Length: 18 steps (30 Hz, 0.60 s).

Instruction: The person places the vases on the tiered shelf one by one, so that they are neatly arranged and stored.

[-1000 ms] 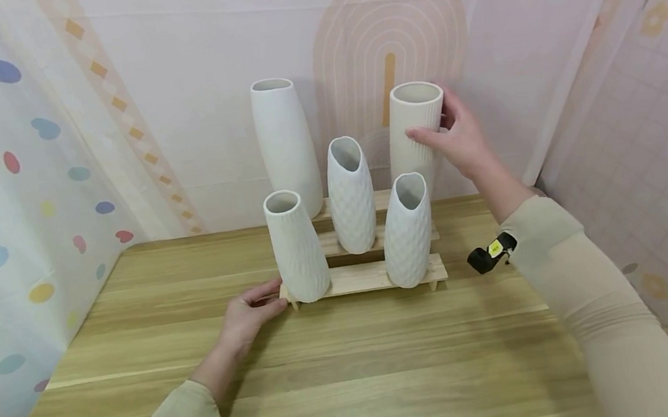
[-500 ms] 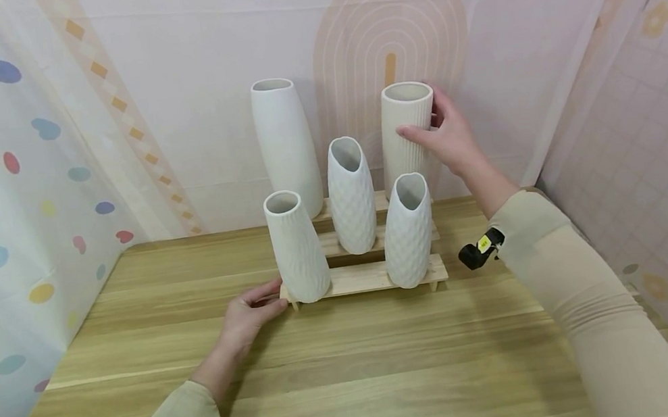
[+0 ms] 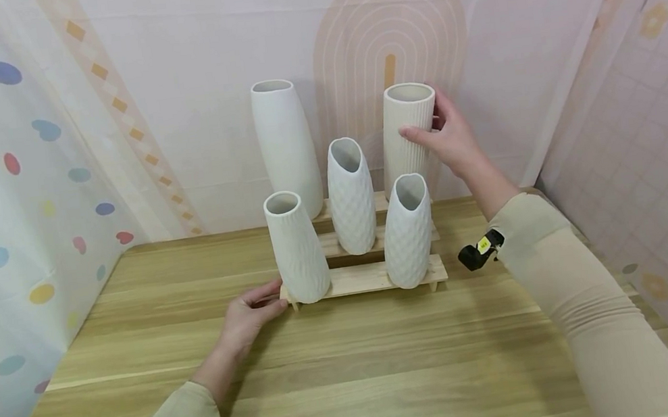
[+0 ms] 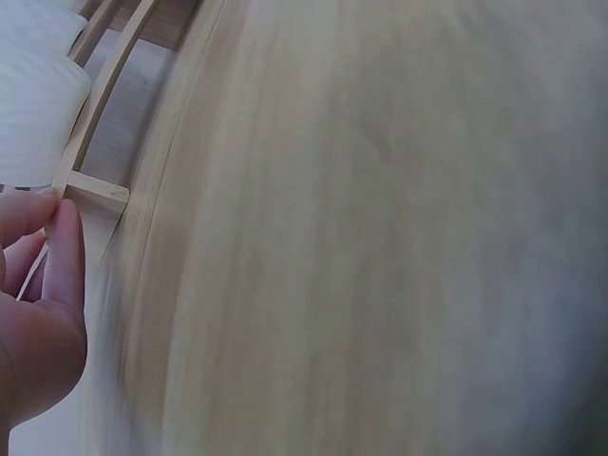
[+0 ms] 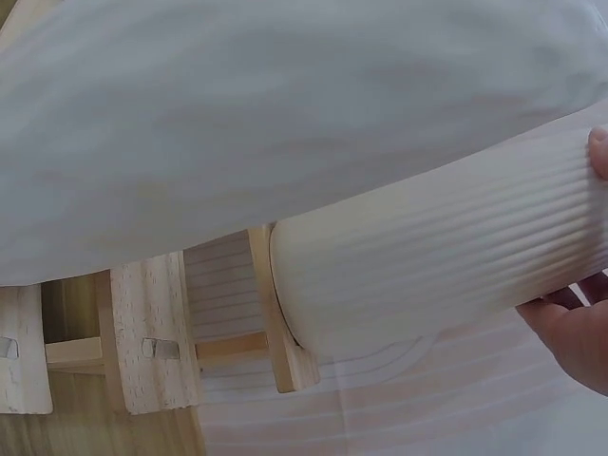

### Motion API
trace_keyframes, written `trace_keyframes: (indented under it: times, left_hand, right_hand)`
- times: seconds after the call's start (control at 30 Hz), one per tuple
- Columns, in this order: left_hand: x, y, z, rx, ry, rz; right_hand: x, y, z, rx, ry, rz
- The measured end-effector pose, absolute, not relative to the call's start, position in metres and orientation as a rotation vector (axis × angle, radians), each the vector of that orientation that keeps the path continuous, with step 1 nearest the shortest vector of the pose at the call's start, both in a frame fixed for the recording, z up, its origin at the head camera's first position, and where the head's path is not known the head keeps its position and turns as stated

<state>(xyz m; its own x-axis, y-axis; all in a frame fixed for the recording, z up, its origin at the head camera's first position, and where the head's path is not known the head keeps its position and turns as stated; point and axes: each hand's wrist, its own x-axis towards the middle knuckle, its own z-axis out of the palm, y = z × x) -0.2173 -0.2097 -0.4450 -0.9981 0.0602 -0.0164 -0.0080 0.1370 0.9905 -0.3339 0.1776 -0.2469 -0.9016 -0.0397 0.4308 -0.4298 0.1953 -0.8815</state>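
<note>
A light wooden three-step stand (image 3: 358, 278) bears several pale vases. My right hand (image 3: 455, 138) grips the ribbed cylindrical vase (image 3: 406, 134) near its rim, thumb in front and fingers round the far side. In the right wrist view that ribbed vase (image 5: 437, 247) has its base against the top step. At the front left, my left hand (image 3: 250, 316) pinches the end of the lowest step; the left wrist view shows thumb and finger (image 4: 65, 252) on its corner. A tall smooth vase (image 3: 288, 149) stands at the top left.
A dimpled vase (image 3: 352, 200) stands on the middle step. On the lowest step are a textured vase (image 3: 298, 253) at left and another dimpled vase (image 3: 408, 234) at right. The wooden table (image 3: 352, 376) reaches a patterned curtain (image 3: 202, 113) behind.
My right hand has moved the ribbed vase a little left along the top step, then nearly stopped. My left hand has stayed at the stand's corner.
</note>
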Motion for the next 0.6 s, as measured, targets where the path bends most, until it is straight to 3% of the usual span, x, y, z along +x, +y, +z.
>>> trace_keyframes:
  times: [0.3, 0.6]
  left_hand:
    - [-0.217, -0.209, -0.445, 0.048, 2.336, 2.031]
    - [-0.217, -0.208, -0.443, 0.06, 2.352, 2.002]
  right_hand:
    - [-0.328, 0.188, -0.254, 0.501, -2.241, 1.721]
    - [-0.297, 0.212, -0.268, 0.428, -2.385, 1.565]
